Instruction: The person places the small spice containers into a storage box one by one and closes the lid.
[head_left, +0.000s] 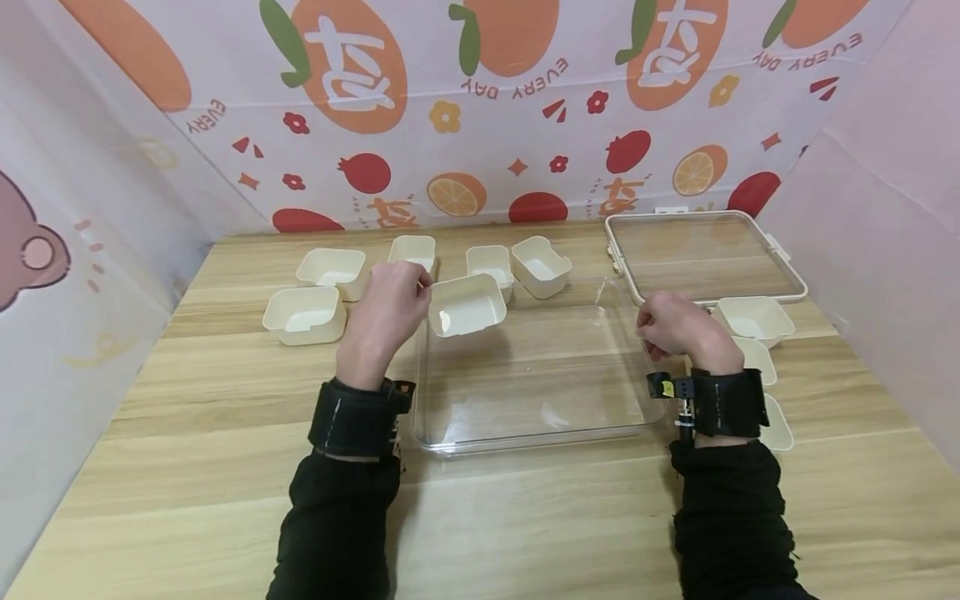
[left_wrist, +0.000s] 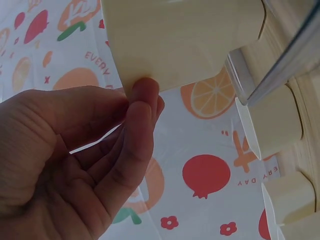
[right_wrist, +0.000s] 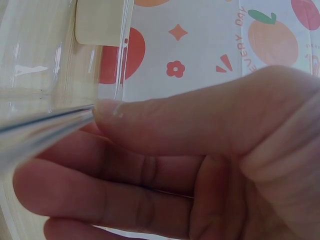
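In the head view my left hand (head_left: 392, 310) pinches one end of a small cream plastic box (head_left: 468, 307), held tilted above a clear plastic bin (head_left: 525, 379). The left wrist view shows thumb and fingertips meeting at the edge of that box (left_wrist: 170, 45). At the bin's right side is my right hand (head_left: 681, 329). Seen from the right wrist, this hand (right_wrist: 165, 145) grips the bin's clear rim (right_wrist: 50, 125) between thumb and fingers. Nothing shows inside the bin.
Several more cream boxes stand behind and left of the bin, such as one box (head_left: 303, 317) at far left and another (head_left: 542, 267) behind. More boxes (head_left: 753, 319) line the right side, partly hidden by my right arm. A clear lid (head_left: 705, 254) lies at the back right.
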